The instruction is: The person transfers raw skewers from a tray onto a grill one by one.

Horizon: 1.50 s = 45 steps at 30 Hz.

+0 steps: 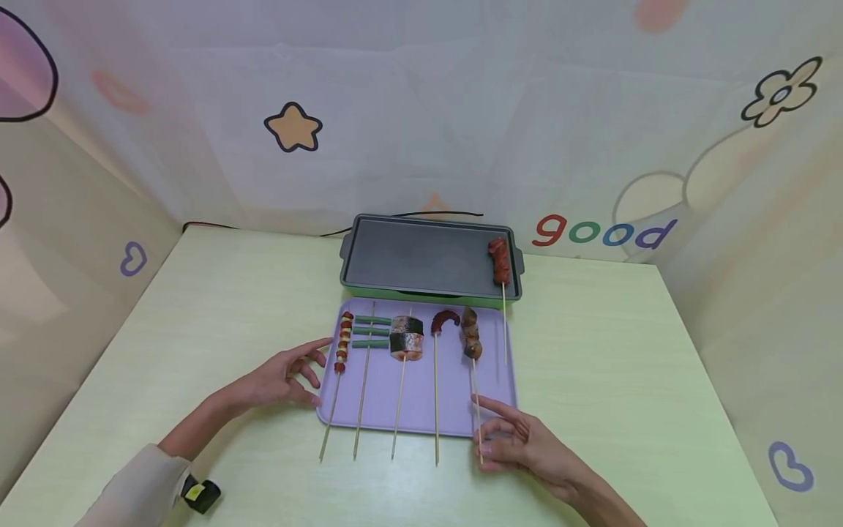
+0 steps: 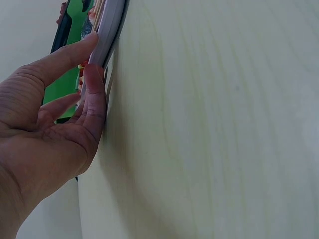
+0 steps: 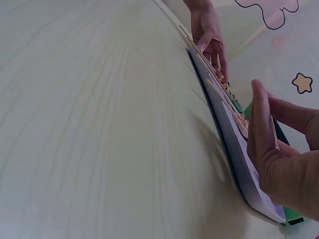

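Note:
A lilac tray [image 1: 454,410] holds several food skewers. My left hand [image 1: 290,377] is at its left side, fingers loosely bent and fingertips at the rim [image 2: 110,30]. Closest to it is a skewer of small red and yellow pieces [image 1: 343,340]. At the tray's front right, my right hand [image 1: 520,443] pinches the lower stick of a skewer with brown chunks [image 1: 470,337], whose food end lies over the tray. Between them are a green-stalk skewer [image 1: 371,331], a pink-and-black roll skewer [image 1: 406,340] and a curled dark-red tentacle skewer [image 1: 444,320].
Behind the tray stands a dark grill plate [image 1: 415,256] with a green base. A red meat skewer [image 1: 500,261] lies on its right side, stick over the front edge. A printed curtain [image 1: 421,110] hangs behind the pale wooden table [image 1: 593,351]. A black cable [image 1: 332,233] runs behind the grill.

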Motion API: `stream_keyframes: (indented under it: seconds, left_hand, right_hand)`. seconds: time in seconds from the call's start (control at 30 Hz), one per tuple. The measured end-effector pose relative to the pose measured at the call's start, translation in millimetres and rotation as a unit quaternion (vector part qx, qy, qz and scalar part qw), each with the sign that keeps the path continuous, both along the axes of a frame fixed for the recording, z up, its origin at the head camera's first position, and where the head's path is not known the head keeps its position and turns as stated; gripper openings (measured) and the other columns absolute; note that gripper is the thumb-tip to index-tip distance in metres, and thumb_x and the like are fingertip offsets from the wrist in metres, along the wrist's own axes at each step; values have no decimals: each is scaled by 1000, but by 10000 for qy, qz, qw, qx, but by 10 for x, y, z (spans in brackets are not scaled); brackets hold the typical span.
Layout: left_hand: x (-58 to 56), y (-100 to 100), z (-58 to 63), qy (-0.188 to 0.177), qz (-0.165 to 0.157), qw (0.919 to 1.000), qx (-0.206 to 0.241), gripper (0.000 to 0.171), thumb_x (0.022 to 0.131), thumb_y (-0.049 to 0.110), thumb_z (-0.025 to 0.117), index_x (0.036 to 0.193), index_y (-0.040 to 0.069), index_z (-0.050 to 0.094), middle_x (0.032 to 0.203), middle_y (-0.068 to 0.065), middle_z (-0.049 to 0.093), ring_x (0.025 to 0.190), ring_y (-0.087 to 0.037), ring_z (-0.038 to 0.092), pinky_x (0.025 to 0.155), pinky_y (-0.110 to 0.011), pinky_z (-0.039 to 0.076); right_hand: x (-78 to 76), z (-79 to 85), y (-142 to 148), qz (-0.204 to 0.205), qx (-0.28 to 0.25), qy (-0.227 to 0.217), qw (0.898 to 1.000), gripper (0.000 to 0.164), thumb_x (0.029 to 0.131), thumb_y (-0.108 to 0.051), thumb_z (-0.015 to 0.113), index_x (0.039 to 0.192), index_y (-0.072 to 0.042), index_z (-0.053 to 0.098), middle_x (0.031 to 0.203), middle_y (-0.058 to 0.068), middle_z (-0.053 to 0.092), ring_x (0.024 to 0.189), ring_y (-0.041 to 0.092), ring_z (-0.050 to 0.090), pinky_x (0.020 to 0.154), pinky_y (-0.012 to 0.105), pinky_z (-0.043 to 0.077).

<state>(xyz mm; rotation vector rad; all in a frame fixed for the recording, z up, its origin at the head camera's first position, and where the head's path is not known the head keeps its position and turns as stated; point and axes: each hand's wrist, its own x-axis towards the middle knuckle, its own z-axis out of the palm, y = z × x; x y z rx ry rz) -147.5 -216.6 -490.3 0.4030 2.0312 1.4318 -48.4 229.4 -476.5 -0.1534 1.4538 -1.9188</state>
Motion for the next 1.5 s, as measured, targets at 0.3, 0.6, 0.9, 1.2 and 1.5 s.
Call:
stream_keyframes:
  seconds: [0.3, 0.6, 0.9, 1.2, 1.5]
  left_hand:
    - [6, 2, 17, -1, 16, 10000, -11, 96, 84, 3, 80, 162, 7, 25, 137, -24, 43, 102, -23, 60, 79, -21, 58]
    - [11, 11, 10, 16, -14, 10000, 60, 95, 85, 3, 80, 162, 4, 24, 136, -25, 43, 102, -22, 60, 78, -21, 57]
    - [16, 19, 29, -43, -10, 10000, 79, 95, 85, 4, 80, 162, 5, 24, 137, -24, 43, 103, -22, 59, 80, -21, 57]
    - [20, 16, 40, -4, -50, 9999, 115, 95, 86, 2, 79, 162, 5, 23, 136, -26, 43, 104, -27, 59, 79, -21, 58]
    - [14, 7, 8, -53, -7, 9999, 116, 96, 84, 2, 80, 162, 5, 23, 136, -25, 42, 102, -21, 60, 78, -21, 57]
  right_hand:
    - [65, 65, 19, 61, -75, 154, 9998, 76, 95, 4, 65, 161, -6, 28, 110, -2, 69, 100, 8, 71, 88, 35, 61]
    - [52, 206, 37, 179, -96, 327, 9993, 76, 95, 4, 65, 161, -8, 28, 110, -4, 70, 101, 8, 72, 88, 34, 61]
    - [-51, 328, 67, 137, -38, 667, 9977, 74, 97, 5, 62, 161, -12, 31, 110, -5, 68, 98, 8, 72, 88, 34, 61]
    - [-226, 411, 31, -53, 339, 633, 9974, 78, 96, 2, 65, 162, -8, 25, 109, -6, 69, 98, 8, 72, 88, 34, 61]
    - [-466, 570, 26, -163, 713, 593, 9956, 82, 95, 0, 68, 161, 0, 19, 107, -3, 70, 97, 10, 72, 88, 33, 60]
